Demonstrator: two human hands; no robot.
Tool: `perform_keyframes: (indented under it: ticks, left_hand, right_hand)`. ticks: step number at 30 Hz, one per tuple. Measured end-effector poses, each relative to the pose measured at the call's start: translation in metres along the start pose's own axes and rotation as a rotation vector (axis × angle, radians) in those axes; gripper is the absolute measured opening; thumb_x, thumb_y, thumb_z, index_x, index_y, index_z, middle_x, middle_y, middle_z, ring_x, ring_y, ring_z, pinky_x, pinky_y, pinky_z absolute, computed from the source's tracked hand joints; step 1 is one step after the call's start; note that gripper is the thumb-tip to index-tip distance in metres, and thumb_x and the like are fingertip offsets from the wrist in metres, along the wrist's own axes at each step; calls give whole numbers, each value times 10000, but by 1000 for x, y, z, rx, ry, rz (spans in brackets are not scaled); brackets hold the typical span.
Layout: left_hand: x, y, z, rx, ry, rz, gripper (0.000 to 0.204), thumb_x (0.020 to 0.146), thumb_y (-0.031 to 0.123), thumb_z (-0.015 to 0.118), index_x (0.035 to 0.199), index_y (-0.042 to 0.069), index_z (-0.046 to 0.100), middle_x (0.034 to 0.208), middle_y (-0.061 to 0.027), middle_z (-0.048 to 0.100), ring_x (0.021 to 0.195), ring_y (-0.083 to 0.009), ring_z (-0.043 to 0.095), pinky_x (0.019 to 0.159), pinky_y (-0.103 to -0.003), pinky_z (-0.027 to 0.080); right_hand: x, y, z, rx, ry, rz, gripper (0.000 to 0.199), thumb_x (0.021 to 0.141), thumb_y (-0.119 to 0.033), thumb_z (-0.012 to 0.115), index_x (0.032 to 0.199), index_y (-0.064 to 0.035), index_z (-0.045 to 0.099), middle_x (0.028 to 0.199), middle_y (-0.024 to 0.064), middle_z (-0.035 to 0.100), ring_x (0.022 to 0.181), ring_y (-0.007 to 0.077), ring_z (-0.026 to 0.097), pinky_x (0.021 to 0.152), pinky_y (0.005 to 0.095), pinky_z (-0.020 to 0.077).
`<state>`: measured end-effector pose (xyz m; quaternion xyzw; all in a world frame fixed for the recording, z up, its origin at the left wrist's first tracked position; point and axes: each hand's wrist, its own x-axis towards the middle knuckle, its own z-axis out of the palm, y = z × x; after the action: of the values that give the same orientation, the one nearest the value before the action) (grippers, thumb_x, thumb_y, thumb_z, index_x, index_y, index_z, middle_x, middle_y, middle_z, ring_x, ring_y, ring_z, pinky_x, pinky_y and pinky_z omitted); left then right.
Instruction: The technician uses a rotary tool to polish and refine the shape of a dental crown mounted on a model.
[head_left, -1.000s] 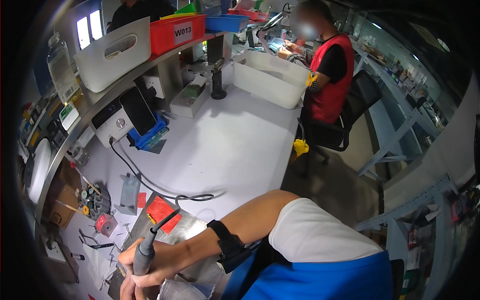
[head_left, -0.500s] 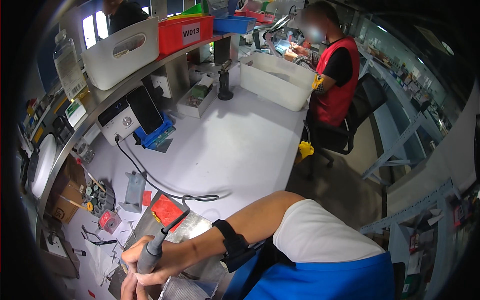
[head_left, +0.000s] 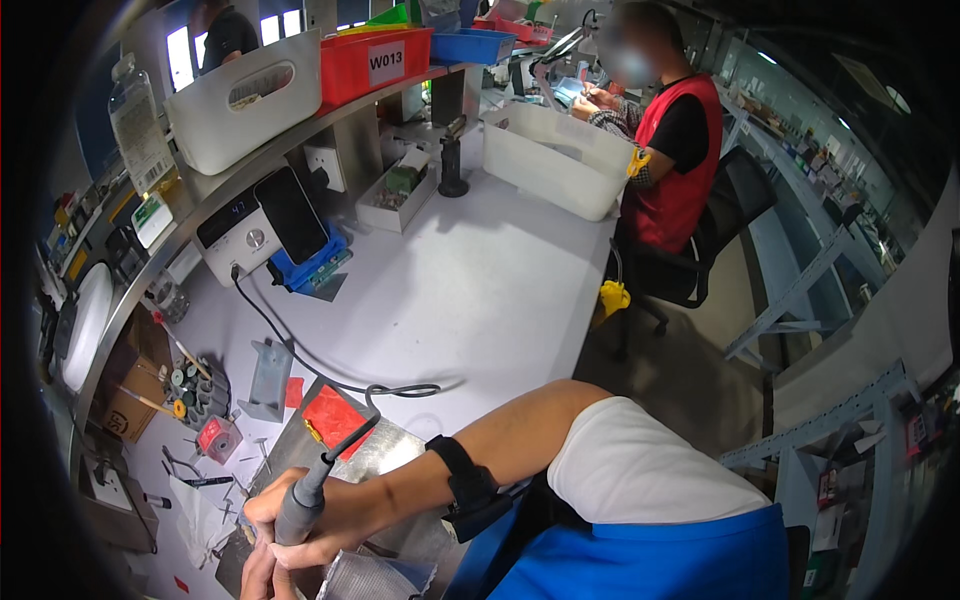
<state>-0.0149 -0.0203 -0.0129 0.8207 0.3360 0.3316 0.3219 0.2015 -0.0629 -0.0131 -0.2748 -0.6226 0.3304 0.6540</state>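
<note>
A grey corded handpiece, probably a rotary grinding tool [head_left: 300, 508], is gripped in my right hand [head_left: 345, 512], low in the picture. Its cable loops up over the table to a white control box [head_left: 240, 228] with a dial and a lit display. Against the right hand, at the lower edge, are the fingers of my left hand [head_left: 262, 572], pressed together. What they pinch, along with the tool's tip, is hidden. Beneath both hands lies a metal plate [head_left: 395, 455] with a red sheet [head_left: 338, 418] on it. A grey mesh-like piece [head_left: 365, 577] sits beside my right hand.
Left of the hands are small metal tools [head_left: 205, 482], a bit holder [head_left: 200, 392] and a grey bracket [head_left: 268, 380]. A torch-like tool [head_left: 452, 165] and a white bin [head_left: 555, 160] stand farther back. Bins line the shelf. A co-worker in a red vest [head_left: 682, 150] sits beyond.
The view has shifted very slightly. Both hands and the handpiece keep nearly the same pose. The person in dark clothing behind the shelf has moved a little.
</note>
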Motion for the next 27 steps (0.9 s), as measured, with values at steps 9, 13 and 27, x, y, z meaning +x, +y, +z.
perform_keyframes:
  ticks: [9, 13, 27]
  left_hand:
    - [4, -23, -10, 328, -94, 268, 199, 952, 80, 683, 1126, -2, 732, 1134, -161, 722, 1004, -267, 687, 908, -360, 535]
    - [8, -18, -17, 290, -141, 296, 200, 951, 74, 684, 1130, -4, 729, 1142, -160, 718, 1000, -274, 687, 914, -358, 536]
    - [7, 2, -7, 94, -36, -14, 212, 940, 78, 701, 1096, -64, 721, 1075, -170, 742, 962, -249, 691, 888, -343, 535]
  right_hand:
    - [1, -7, -4, -65, -10, 7, 227, 754, -120, 669, 735, -10, 471, 693, 118, 578, 650, 258, 612, 593, 372, 458]
    - [0, -5, -2, -47, -14, -11, 226, 755, -120, 670, 738, -11, 474, 690, 113, 570, 649, 251, 604, 596, 367, 454]
    - [1, -11, -4, -105, -23, 36, 189, 767, -101, 654, 747, -4, 493, 709, 120, 593, 651, 249, 614, 603, 364, 463]
